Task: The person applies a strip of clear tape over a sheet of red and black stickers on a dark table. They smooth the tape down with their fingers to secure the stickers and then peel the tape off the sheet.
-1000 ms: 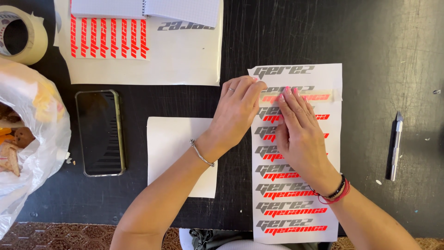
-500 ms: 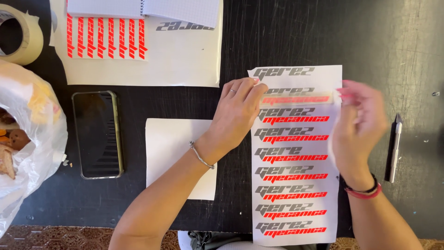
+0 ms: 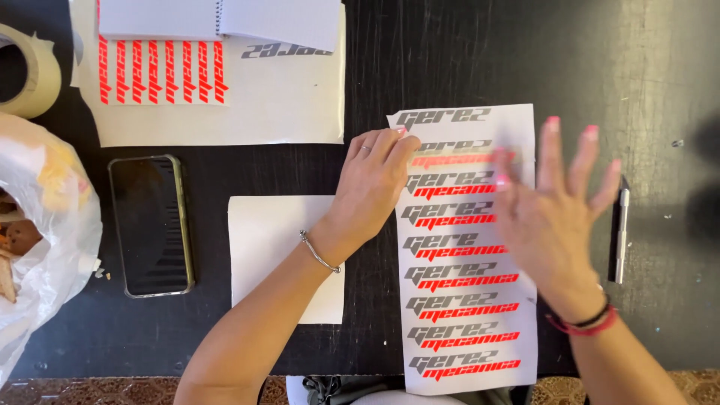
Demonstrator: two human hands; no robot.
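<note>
Head view. Decal sheet (image 3: 469,247), thin, light and limp, likely to curl, lies flat at table centre; best handled by its edges. Left hand (image 3: 371,184), fingers flat, presses its 10 o'clock edge. Right hand (image 3: 551,214), blurred, hovers spread open, holding nothing. Nine two-colour decals; one craft knife (image 3: 620,232) at 3 o'clock.

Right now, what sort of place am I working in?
Probably a home craft or sign-making desk: a black wooden table with a sheet of grey and red vinyl decals, a craft knife and a tape roll.
</note>
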